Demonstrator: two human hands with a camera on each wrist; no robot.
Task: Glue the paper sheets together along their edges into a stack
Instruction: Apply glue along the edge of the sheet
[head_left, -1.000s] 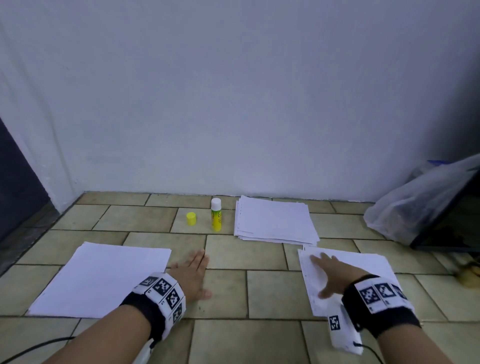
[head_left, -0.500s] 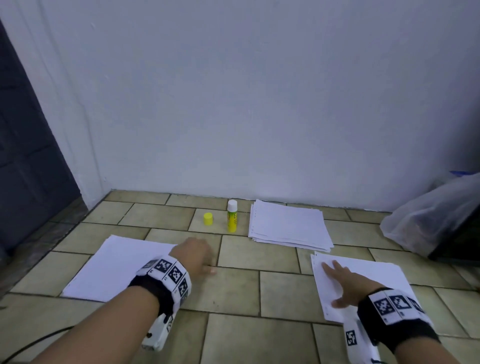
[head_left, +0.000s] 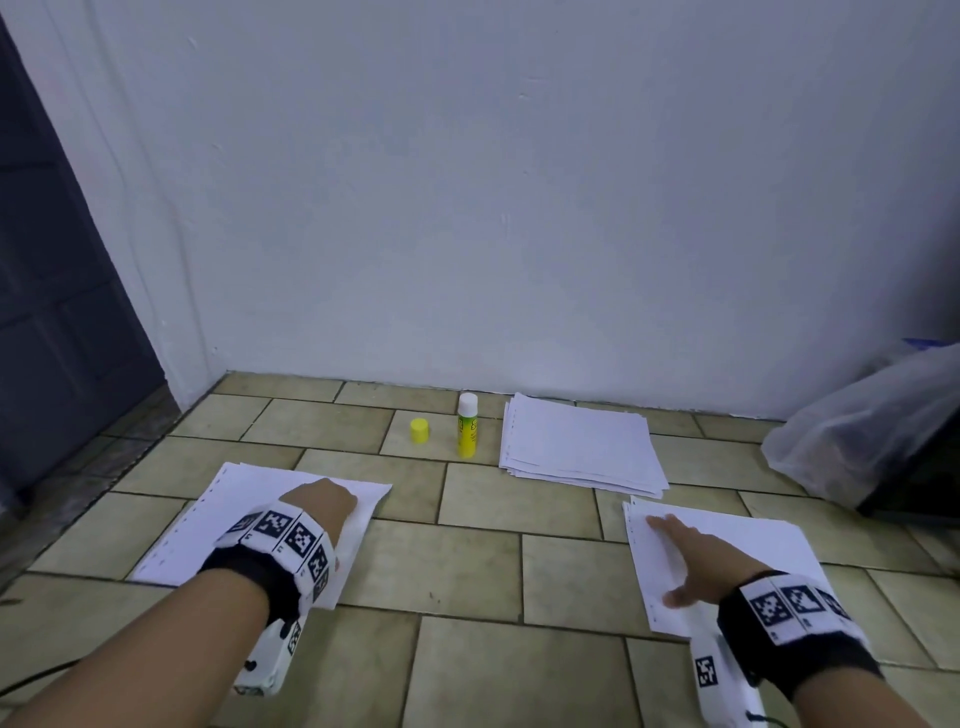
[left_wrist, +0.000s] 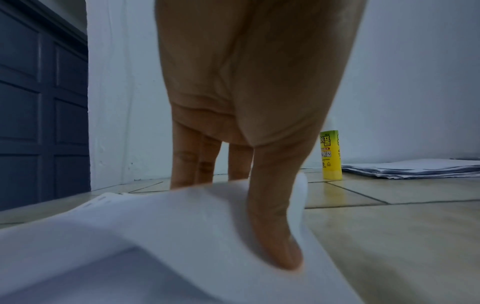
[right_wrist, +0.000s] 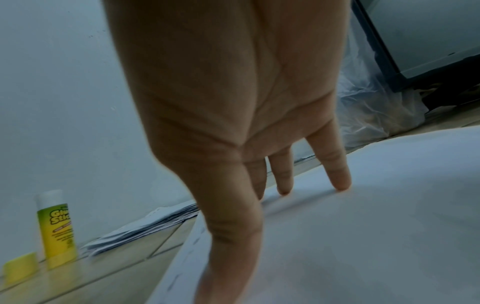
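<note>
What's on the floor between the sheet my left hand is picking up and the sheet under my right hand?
Nothing visible. The left hand pinches the left sheet; the right hand rests flat on the right sheet. Only bare floor tiles lie between. The glue stick and cap stand farther back.

The glue stick (right_wrist: 55, 228) standing just left of the paper stack (head_left: 579, 449) bears readable print. In the right wrist view its yellow-green label reads "Glu Stic", cut off at the tube's curve. In the left wrist view the same tube shows the Korean syllable "풀"; the smaller lines beneath are too small to read.
</note>
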